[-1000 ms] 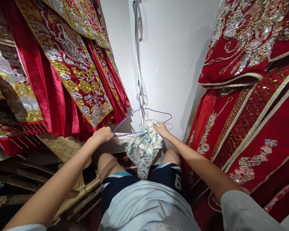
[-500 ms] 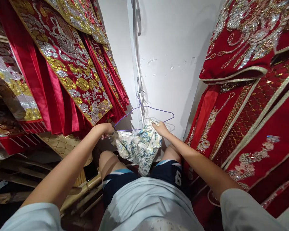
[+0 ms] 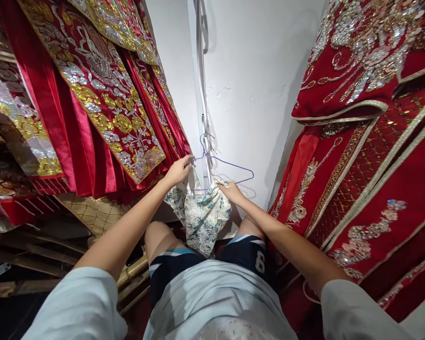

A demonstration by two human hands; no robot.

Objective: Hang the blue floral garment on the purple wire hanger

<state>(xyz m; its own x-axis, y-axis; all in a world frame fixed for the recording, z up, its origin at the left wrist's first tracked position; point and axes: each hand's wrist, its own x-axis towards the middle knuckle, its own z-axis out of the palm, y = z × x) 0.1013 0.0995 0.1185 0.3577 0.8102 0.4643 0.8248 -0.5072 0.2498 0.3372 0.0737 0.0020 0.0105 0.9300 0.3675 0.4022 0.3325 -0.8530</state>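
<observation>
Left hand (image 3: 179, 170) pinching purple wire hanger (image 3: 226, 164), right hand (image 3: 230, 191) gripping patterned cloth (image 3: 201, 217) — shorts (image 3: 250, 257) numbered "6".

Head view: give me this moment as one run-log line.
left hand: grips purple wire hanger near hook | right hand: holds white-and-blue patterned cloth at hanger's lower bar | cloth: draped, hanging | surroundings: red embroidered garments both sides

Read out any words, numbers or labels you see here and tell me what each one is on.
"6" in white, on the right leg of the dark shorts; its edge is cut off by a fold, so more digits may be hidden.
No other text is readable; the red garments carry only embroidered patterns.
</observation>
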